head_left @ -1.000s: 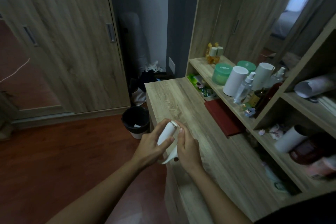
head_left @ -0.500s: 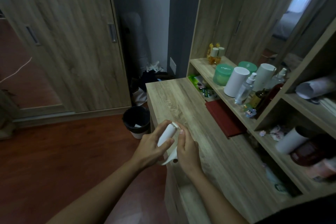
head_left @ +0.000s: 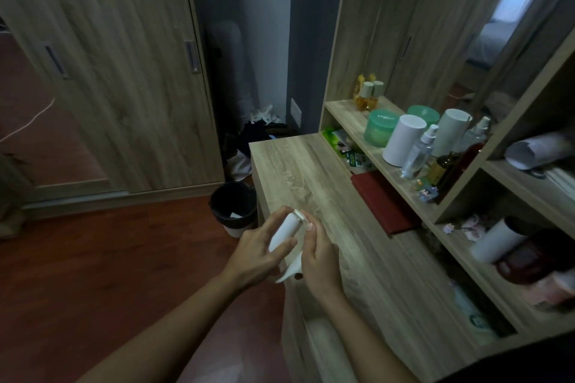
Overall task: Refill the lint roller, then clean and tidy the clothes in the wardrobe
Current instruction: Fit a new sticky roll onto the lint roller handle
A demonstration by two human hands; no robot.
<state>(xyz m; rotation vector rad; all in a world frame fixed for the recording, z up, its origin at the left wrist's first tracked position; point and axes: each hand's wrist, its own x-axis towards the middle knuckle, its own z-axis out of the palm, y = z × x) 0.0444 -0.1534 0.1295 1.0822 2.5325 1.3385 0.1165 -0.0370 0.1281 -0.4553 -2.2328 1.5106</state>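
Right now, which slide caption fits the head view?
Left hand and right hand hold a white lint roller at a wooden desk.

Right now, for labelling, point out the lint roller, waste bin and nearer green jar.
lint roller (head_left: 284, 228), head view, white roll's side.
waste bin (head_left: 230, 224), head view, front wall.
nearer green jar (head_left: 378, 134), head view, side.

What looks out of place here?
Clothes lie heaped on the floor in the corner behind the bin. A white roll lies on its side in the lower shelf. A loose sheet hangs off the roller.
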